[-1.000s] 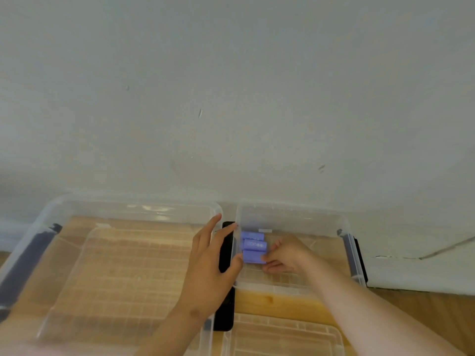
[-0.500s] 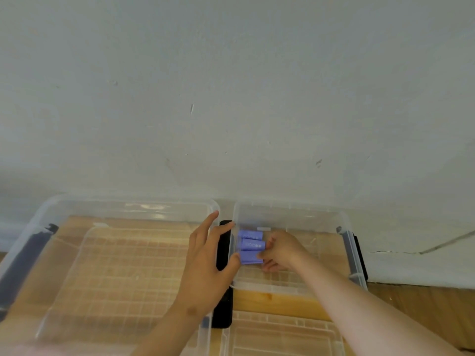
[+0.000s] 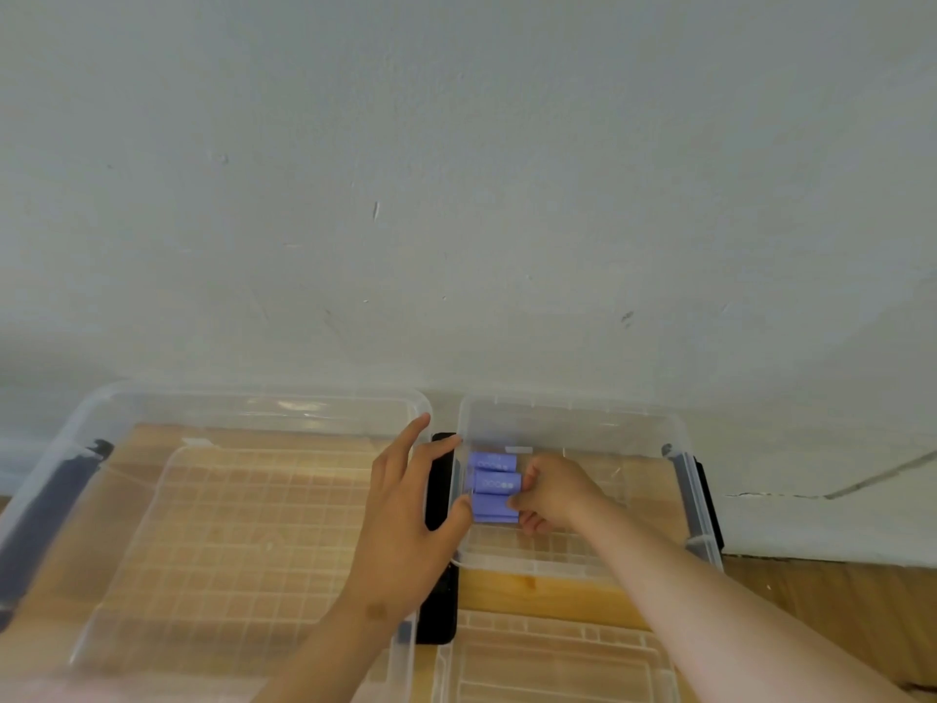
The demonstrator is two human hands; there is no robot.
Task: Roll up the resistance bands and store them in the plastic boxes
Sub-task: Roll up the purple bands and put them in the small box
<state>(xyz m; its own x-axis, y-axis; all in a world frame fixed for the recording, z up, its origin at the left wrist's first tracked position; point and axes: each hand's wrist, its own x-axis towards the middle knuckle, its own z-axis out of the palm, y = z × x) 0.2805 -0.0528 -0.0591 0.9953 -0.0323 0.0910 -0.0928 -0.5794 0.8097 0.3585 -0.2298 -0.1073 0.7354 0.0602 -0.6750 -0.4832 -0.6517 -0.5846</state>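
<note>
At lower centre, the right hand point(image 3: 555, 492) pinches the purple rolled bands point(image 3: 494, 483) inside the small box point(image 3: 573, 407) — the left hand point(image 3: 405, 530), fingers point(image 3: 401, 451) straight and spread, touches its wall.

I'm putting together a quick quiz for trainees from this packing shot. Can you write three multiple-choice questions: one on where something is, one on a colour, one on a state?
1. Where do the rolled bands lie?
A. in the large box on the left
B. in the small box on the right, by its left wall
C. on the bare wood

2. What colour are the rolled bands?
A. purple
B. green
C. red

3. How is the small box?
A. lid clipped on
B. upside down
C. open at the top

Answers:
1 B: the rolls sit inside the small box, against its left wall, where the left hand rests.
2 A: all the rolls show purple.
3 C: the right hand reaches in from above and grips the rolls.
</note>
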